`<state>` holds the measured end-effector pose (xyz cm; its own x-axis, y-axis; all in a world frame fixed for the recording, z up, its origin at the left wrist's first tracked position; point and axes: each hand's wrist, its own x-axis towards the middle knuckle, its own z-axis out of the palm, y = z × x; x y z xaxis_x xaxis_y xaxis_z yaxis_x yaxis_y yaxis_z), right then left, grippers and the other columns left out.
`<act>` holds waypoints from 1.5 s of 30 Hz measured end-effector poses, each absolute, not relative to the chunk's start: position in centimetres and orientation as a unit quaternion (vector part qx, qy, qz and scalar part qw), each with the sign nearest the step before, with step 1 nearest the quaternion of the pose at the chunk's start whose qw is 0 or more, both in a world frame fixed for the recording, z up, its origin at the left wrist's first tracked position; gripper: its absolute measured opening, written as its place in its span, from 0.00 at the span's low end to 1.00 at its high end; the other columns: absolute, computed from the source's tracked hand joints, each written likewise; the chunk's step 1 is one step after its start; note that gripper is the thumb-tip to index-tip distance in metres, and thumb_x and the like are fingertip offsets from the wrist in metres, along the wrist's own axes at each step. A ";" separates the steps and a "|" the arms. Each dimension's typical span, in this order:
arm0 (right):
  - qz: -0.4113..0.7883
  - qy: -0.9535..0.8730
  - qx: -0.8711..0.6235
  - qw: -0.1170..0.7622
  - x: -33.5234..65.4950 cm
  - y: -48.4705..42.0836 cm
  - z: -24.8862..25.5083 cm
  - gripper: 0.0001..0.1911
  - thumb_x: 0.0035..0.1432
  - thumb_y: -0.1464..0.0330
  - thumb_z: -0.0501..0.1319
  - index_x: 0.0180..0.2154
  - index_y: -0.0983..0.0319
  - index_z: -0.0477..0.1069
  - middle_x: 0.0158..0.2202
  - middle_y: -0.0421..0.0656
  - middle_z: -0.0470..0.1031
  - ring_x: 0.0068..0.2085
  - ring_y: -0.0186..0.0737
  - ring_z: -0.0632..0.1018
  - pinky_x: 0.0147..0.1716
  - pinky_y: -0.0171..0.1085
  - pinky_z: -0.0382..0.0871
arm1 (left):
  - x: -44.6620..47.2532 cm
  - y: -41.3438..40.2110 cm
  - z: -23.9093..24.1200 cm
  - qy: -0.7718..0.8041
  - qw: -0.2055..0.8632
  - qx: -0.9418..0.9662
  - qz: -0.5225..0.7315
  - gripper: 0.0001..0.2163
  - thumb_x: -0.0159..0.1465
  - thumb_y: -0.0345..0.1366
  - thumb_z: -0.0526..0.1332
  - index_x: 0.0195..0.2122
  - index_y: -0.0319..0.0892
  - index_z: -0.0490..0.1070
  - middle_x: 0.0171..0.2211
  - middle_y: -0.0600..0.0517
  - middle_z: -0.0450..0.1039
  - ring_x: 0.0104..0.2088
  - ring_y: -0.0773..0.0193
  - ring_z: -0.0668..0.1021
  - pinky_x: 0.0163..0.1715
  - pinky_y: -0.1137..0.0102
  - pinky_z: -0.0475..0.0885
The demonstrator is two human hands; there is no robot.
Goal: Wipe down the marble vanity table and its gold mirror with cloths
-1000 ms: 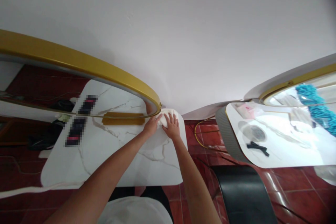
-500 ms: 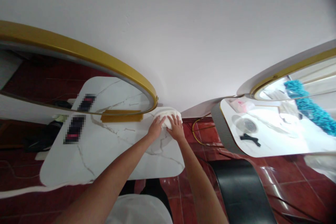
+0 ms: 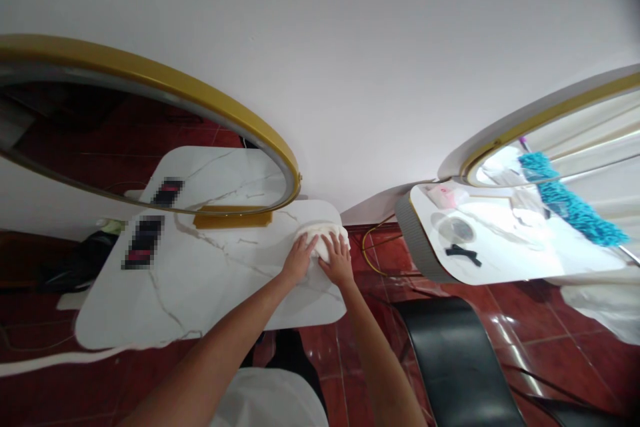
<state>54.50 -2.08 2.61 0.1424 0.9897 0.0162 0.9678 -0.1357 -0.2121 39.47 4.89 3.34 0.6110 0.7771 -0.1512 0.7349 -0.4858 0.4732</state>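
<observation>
At two o'clock on the surface [image 3: 200, 280], a cloth [image 3: 323, 240] is pressed under both hands, left hand [image 3: 299, 261] and right hand [image 3: 339, 261], fingers spread flat, pointing toward twelve.

Open marble tabletop [image 3: 210, 280] left of both hands; gold mirror frame [image 3: 240, 120] and its base [image 3: 233, 219] blocking behind.

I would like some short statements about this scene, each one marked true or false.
1. Both hands, left hand and right hand, press on the white cloth. True.
2. The cloth lies on the white marble tabletop. True.
3. The oval mirror has a black frame. False: it is gold.
4. The black chair stands left of the arms. False: it is right.
</observation>
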 end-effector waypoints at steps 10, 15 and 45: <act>0.056 -0.650 -0.754 0.080 54.0 -2.3 2.4 0.41 0.57 0.59 0.57 0.65 0.52 0.37 0.68 0.41 0.38 0.66 0.50 0.39 0.61 0.53 0.44 | 38.7 4.8 3.1 0.414 0.260 0.871 0.052 0.35 0.57 0.23 0.50 0.65 0.48 0.44 0.66 0.49 0.42 0.64 0.53 0.52 0.61 0.55 0.53; 0.062 -0.657 -0.748 0.074 54.4 -1.4 2.2 0.41 0.57 0.59 0.57 0.65 0.52 0.36 0.68 0.41 0.38 0.66 0.50 0.39 0.61 0.53 0.44 | 38.8 5.5 2.8 0.413 0.263 0.870 0.055 0.35 0.57 0.24 0.51 0.65 0.49 0.43 0.67 0.48 0.40 0.64 0.53 0.52 0.61 0.55 0.52; 0.063 -0.661 -0.743 0.079 57.0 10.1 1.4 0.40 0.58 0.56 0.56 0.65 0.52 0.37 0.68 0.40 0.37 0.66 0.52 0.38 0.61 0.54 0.42 | 41.5 16.3 2.1 0.427 0.234 0.869 0.082 0.35 0.57 0.23 0.52 0.65 0.48 0.44 0.67 0.47 0.41 0.65 0.54 0.50 0.62 0.56 0.51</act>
<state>56.95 10.14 1.37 0.1177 0.9930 0.0110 0.9730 -0.1131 -0.2014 41.50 16.32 2.06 0.6212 0.7816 -0.0563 0.7045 -0.5255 0.4770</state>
